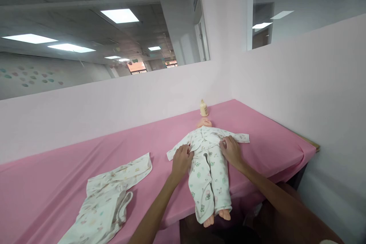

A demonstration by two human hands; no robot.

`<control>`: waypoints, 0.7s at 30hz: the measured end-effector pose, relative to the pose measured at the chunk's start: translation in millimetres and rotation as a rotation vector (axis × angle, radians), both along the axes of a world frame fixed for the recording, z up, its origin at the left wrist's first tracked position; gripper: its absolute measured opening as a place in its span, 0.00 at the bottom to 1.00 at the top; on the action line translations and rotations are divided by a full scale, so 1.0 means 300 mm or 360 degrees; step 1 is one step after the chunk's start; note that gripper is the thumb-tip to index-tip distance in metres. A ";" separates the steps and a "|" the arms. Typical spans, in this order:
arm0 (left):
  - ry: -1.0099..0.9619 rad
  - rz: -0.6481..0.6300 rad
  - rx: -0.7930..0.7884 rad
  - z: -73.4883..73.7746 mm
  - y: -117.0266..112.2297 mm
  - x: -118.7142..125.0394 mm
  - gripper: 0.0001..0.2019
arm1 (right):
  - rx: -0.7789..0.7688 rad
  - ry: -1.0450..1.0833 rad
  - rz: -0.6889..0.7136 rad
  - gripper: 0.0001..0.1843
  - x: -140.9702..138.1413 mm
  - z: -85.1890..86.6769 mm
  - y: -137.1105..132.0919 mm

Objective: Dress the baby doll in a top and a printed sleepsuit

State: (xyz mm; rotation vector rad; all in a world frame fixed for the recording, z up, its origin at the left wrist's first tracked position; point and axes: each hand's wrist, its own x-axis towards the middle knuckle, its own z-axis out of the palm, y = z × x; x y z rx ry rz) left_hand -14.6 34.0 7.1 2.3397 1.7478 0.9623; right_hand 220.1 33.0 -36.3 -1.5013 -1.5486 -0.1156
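Observation:
A baby doll (205,122) lies on its back on a pink-covered table, head toward the wall and bare feet over the front edge. It wears a white printed baby top (201,134) with its sleeves spread wide. White printed baby trousers (200,183) cover its legs, with a dark spot showing at the crotch. My left hand (182,159) is closed at one side of the waist, fingers curled on the trousers' cloth. At the opposite side, my right hand (231,151) pinches the waist of the trousers, close under the top's hem.
More white printed baby clothing (105,202) lies loosely folded at the left. A cream pump bottle (203,108) stands behind the doll's head. The pink tablecloth (148,137) meets white walls at the back and right, with windows above. A wooden table edge (316,146) shows at the right corner.

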 end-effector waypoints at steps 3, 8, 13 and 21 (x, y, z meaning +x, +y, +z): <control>-0.0113 0.0108 -0.0158 -0.002 -0.001 -0.019 0.03 | -0.0080 0.0074 0.0020 0.10 0.015 -0.028 -0.009; -0.0159 0.0091 -0.0299 -0.034 0.028 -0.029 0.07 | -0.0205 0.0108 0.0182 0.08 0.046 -0.081 -0.041; -0.0454 0.0092 -0.0464 -0.067 0.062 -0.030 0.06 | -0.0365 0.0225 0.0134 0.12 0.048 -0.077 -0.008; -0.0645 0.0028 -0.0548 -0.087 0.112 -0.032 0.07 | -0.0456 0.0426 -0.0013 0.19 0.017 -0.062 0.118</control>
